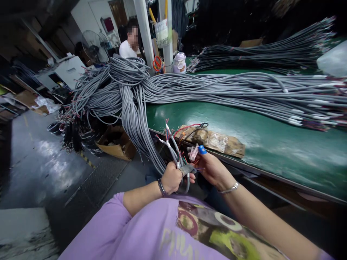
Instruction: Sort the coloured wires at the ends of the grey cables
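Observation:
My left hand is closed around a few grey cables, whose stripped ends fan out in thin coloured wires. A short grey cable end with loose coloured wires sticks out of this hand toward the right one. My right hand is bent close beside those wires, its fingers drawn together. A blue cover wraps one of its fingertips. Next to it shows a small pinkish piece; whether it is held or worn on a finger, I cannot tell.
A wooden block with red and black leads lies at the green table's front edge. Long grey cables cross the table and hang over its left end. Behind are black cables, a lilac container and a person. A cardboard box stands below.

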The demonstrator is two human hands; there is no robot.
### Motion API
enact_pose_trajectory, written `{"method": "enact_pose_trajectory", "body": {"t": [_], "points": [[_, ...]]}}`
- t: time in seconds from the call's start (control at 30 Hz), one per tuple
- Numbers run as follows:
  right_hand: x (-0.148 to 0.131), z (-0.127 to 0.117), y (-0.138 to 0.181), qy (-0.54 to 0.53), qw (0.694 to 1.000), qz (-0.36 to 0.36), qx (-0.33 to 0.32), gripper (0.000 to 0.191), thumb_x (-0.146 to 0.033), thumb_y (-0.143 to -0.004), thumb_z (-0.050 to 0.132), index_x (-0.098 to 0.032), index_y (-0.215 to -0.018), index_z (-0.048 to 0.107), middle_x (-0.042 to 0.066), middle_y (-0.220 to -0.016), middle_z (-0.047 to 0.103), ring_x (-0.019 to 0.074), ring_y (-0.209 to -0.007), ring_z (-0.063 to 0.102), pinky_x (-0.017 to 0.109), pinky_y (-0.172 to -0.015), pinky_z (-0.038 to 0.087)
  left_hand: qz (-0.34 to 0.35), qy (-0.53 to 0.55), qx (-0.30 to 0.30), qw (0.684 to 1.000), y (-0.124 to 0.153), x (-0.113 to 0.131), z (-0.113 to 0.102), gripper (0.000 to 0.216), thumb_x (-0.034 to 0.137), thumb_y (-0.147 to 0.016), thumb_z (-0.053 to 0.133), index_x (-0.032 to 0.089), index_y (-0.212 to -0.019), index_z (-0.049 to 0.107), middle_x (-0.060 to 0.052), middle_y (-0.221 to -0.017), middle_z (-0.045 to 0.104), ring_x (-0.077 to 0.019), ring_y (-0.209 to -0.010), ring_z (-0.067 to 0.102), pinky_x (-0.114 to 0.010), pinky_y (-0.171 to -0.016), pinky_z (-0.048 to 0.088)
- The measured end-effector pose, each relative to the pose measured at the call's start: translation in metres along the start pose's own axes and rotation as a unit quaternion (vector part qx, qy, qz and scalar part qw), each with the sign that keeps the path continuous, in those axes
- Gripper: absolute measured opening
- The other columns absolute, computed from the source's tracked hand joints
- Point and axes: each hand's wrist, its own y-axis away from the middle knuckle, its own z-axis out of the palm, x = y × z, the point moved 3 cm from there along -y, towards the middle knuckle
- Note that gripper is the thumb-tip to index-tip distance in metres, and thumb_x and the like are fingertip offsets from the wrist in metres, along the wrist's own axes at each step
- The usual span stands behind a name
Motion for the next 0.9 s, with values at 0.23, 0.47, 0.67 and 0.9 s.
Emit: {"method": "enact_pose_trajectory", "body": {"t": [0.23,0.47,0.67,0.9], "points": [[-0.008,0.006,0.005,-0.014,0.998,0.047,-0.024,0.040,-0.062,-0.076,0.065,-0.022,-0.077,0.063,0.001,-0.069,0.063,0.0136,-0.058,0.056,0.026,-0.054,0.048,0.012,0.003,0.002,1.000,0.009,-0.003,-0.009,0.051,0.053,-0.053,0.083,0.012,-0.072,0.059,-0.004,-0.056,0.063,-0.0178,-0.052,0.063,-0.027,-0.049,0.051],[-0.008,0.008,0.002,-0.009,0.999,0.029,-0.025,0.035,-0.057,-0.077,0.066,-0.022,-0.077,0.065,0.003,-0.071,0.064,0.0158,-0.062,0.057,0.028,-0.057,0.048,0.032,0.028,0.043,0.998,0.006,-0.001,-0.005,0.050,0.053,-0.055,0.081,0.012,-0.075,0.059,-0.005,-0.056,0.063,-0.0180,-0.049,0.063,-0.025,-0.043,0.047],[-0.006,0.007,0.000,0.007,1.000,0.007,-0.018,0.042,-0.063,-0.069,0.070,-0.021,-0.074,0.065,0.003,-0.069,0.064,0.0165,-0.061,0.055,0.030,-0.058,0.045,0.025,0.034,0.044,0.998,0.003,-0.001,0.001,0.051,0.054,-0.052,0.081,0.013,-0.070,0.058,-0.001,-0.051,0.059,-0.0132,-0.042,0.057,-0.022,-0.041,0.044],[-0.001,0.005,-0.004,0.046,0.998,-0.017,-0.026,0.048,-0.069,-0.073,0.062,-0.022,-0.081,0.065,0.004,-0.075,0.068,0.0194,-0.067,0.060,0.033,-0.060,0.046,0.014,0.010,0.036,0.999,0.002,-0.002,0.001,0.052,0.057,-0.052,0.080,0.013,-0.068,0.057,-0.003,-0.054,0.060,-0.0142,-0.044,0.058,-0.025,-0.043,0.046]]}}
